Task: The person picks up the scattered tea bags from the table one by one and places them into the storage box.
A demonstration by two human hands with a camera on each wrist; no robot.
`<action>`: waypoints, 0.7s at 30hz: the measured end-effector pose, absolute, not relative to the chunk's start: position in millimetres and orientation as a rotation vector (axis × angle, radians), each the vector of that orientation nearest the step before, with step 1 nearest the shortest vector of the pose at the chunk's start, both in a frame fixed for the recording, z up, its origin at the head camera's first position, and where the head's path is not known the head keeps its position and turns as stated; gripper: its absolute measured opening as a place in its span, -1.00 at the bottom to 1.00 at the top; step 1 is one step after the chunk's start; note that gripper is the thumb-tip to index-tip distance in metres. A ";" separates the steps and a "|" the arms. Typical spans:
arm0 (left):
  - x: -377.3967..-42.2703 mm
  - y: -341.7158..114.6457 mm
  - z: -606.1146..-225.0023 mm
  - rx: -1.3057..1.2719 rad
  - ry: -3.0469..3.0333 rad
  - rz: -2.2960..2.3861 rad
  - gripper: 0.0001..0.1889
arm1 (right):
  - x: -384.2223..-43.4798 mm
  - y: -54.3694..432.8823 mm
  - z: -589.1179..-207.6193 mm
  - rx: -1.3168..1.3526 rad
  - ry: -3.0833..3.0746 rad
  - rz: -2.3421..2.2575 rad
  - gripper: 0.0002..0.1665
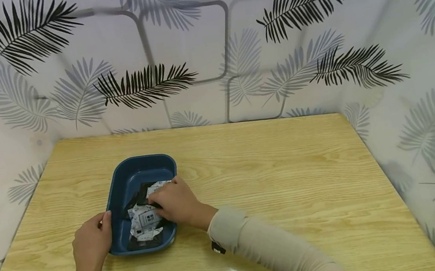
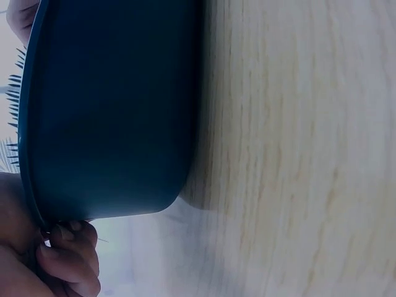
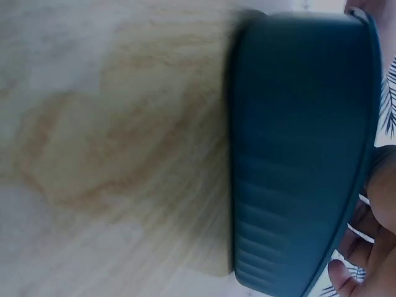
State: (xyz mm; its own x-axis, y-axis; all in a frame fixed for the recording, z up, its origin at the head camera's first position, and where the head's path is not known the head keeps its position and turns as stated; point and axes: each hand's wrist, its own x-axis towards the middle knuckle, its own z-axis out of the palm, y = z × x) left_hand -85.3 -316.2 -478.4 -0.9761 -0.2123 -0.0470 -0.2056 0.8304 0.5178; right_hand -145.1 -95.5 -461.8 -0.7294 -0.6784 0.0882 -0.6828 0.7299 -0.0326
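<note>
A dark blue plastic tub stands on the left part of the table. Inside it lie several small black-and-white packets, with printed labels on some. My left hand pinches the tub's left rim between thumb and curled fingers, which the left wrist view shows close up. Reaching in over the right rim, my right hand has its bent fingers down among the packets. Whether it grips one is hidden from the head view. In the right wrist view, the tub's wall covers the packets, and curled fingers show beyond the rim.
The light wood-grain table extends to the right of the tub. Behind it and at its sides hangs a pale covering with leaf prints. A bright reflection lies near the front edge. Dark straps are at both sleeves.
</note>
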 end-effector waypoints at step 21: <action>-82.8 -314.9 -476.9 0.382 -2.991 -0.837 -0.53 | -139.3 -87.3 -457.0 1.174 -2.746 0.188 -0.67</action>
